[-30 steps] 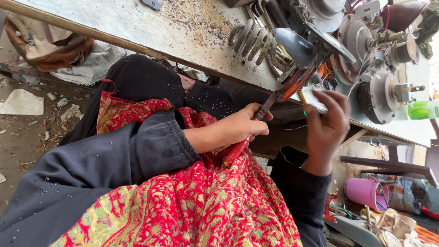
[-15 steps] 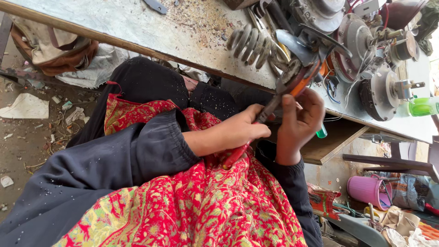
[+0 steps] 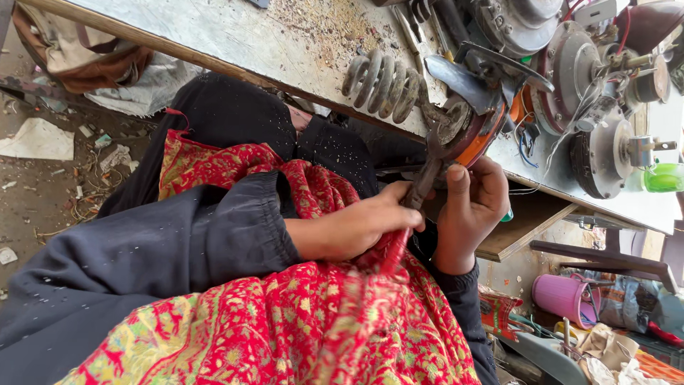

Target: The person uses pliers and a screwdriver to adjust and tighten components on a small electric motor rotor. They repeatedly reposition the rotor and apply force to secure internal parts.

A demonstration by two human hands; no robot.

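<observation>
Nearest the lens, low in the frame, we are sitting with a red patterned shawl spread over our lap. Just above it, at the centre, our left hand is closing tightly round the handles of dark pliers, fingers together on the grip. Beside it to the right, our right hand is curling shut under the workpiece, thumb pressing up beside the plier shaft. The plier jaws are biting on a round metal part with an orange rim, which is sitting at the edge of the bench in the upper middle. To do this well, we judge that we should be keeping the squeeze steady and the right hand bracing against twist. Farther up, a coil spring is lying on the bench, and motor housings are crowding the upper right.
</observation>
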